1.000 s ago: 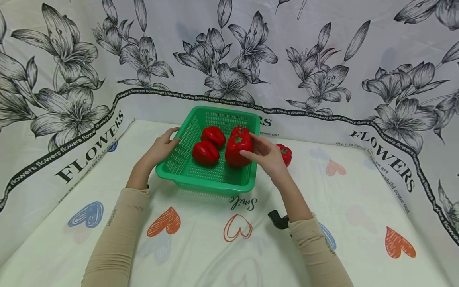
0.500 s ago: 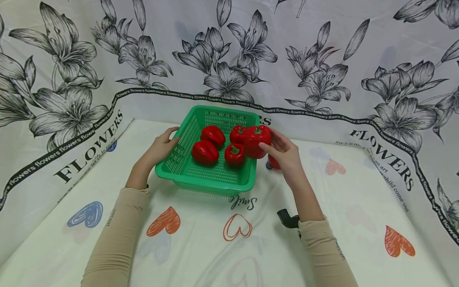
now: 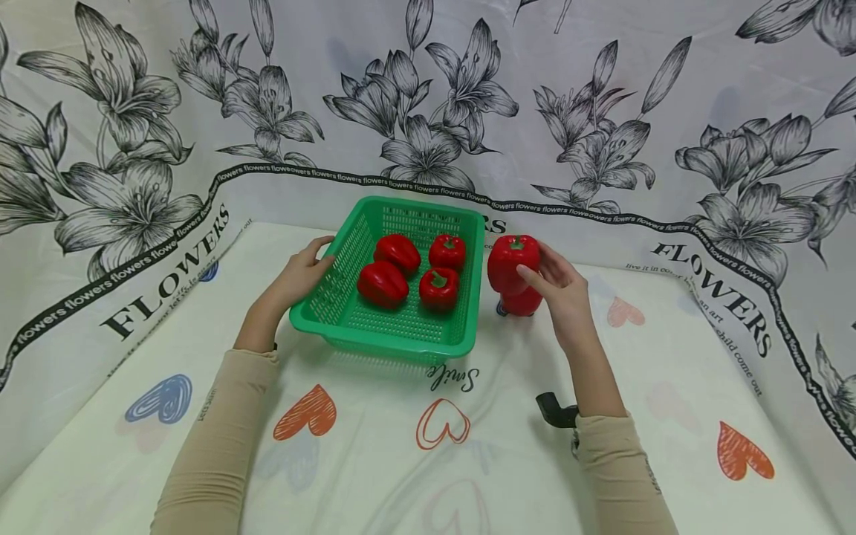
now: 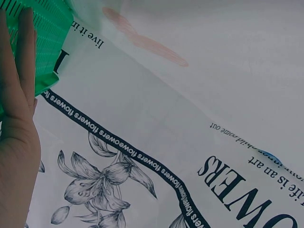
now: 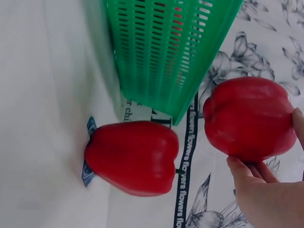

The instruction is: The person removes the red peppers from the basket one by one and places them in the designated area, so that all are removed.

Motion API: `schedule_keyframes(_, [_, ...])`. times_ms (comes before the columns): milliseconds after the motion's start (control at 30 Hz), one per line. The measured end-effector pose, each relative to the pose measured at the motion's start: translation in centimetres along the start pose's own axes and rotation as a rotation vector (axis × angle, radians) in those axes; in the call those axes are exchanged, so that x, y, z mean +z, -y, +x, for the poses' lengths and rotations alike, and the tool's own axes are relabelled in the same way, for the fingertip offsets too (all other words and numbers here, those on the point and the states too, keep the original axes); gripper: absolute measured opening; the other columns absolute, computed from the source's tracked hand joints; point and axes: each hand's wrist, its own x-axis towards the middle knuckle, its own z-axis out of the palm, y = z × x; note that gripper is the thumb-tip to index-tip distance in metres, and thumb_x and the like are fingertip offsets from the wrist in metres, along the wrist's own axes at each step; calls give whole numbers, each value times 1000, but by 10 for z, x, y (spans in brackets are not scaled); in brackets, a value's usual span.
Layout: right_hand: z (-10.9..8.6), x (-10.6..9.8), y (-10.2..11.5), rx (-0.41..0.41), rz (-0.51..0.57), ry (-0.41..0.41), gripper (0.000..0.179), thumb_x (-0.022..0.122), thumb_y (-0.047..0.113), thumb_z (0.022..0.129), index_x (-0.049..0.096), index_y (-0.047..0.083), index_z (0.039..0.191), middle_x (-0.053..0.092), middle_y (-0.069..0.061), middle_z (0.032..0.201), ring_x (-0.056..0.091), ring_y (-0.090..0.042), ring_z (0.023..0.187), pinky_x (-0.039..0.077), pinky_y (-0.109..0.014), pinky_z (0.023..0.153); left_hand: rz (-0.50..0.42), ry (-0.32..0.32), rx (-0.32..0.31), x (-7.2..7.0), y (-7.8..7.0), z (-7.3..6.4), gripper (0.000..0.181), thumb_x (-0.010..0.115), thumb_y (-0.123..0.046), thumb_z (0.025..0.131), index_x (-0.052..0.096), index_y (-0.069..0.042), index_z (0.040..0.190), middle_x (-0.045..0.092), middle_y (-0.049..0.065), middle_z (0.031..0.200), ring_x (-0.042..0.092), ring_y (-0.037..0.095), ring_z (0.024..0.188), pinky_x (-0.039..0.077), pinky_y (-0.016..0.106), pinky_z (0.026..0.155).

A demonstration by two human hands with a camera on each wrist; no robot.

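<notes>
My right hand (image 3: 563, 293) holds a red bell pepper (image 3: 511, 266) upright between thumb and fingers, just right of the green plastic basket (image 3: 380, 342). Another red bell pepper (image 3: 523, 302) stands on the cloth, partly hidden below the held one; the right wrist view shows the two apart. Inside the basket, two bell peppers (image 3: 383, 284) lie on their sides at left, and two more (image 3: 438, 290) stand stem up at right. My left hand (image 3: 304, 273) rests against the basket's left side. In the left wrist view its straight fingers (image 4: 26, 57) lie along the slotted outer wall.
A pale cloth (image 3: 361, 475) with printed hearts covers the table. Behind it rises a white curtain (image 3: 602, 96) with black flowers and a lettered band. A black device (image 3: 556, 411) sits at my right wrist.
My right hand has lifted the bell pepper out over the basket's right rim and carried it rightward, above the pepper on the cloth. The left hand and basket have stayed put.
</notes>
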Motion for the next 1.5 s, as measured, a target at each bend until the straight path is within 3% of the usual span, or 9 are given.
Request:
schedule_keyframes(300, [0,-21,-2,34,86,-103,76,77,29,84,40,23,150,37,-1,157,34,-17,147,35,-28,112,8,-1,1,-1,0,0,57,33,-32,107,16,-10,157,58,34,126,70,38,94,59,41,74])
schedule_keyframes(700, [-2,-48,-9,59,96,-237,77,79,32,81,42,27,148,39,3,156,37,-14,144,36,-28,112,3,2,-6,-2,-1,0,57,34,-32,107,16,-12,157,57,33,128,69,38,95,58,42,76])
schedule_keyframes(967, [-3,-62,-16,119,168,-316,79,80,31,80,41,27,149,36,3,158,34,-15,146,33,-28,113,-9,8,-5,-1,2,1,57,33,-32,107,15,-12,157,57,33,129,69,39,97,59,41,75])
schedule_keyframes(1300, [1,-75,-40,191,162,-363,77,76,28,85,37,26,151,32,4,160,31,-13,147,31,-30,115,-10,5,-3,-1,3,2,57,33,-32,107,16,-11,157,58,34,127,70,38,94,59,40,73])
schedule_keyframes(1500, [6,-80,-52,252,177,-376,80,76,29,85,33,25,153,27,5,162,27,-13,149,29,-30,117,0,11,-9,-1,1,0,57,32,-34,107,15,-13,158,56,33,130,68,40,100,58,43,79])
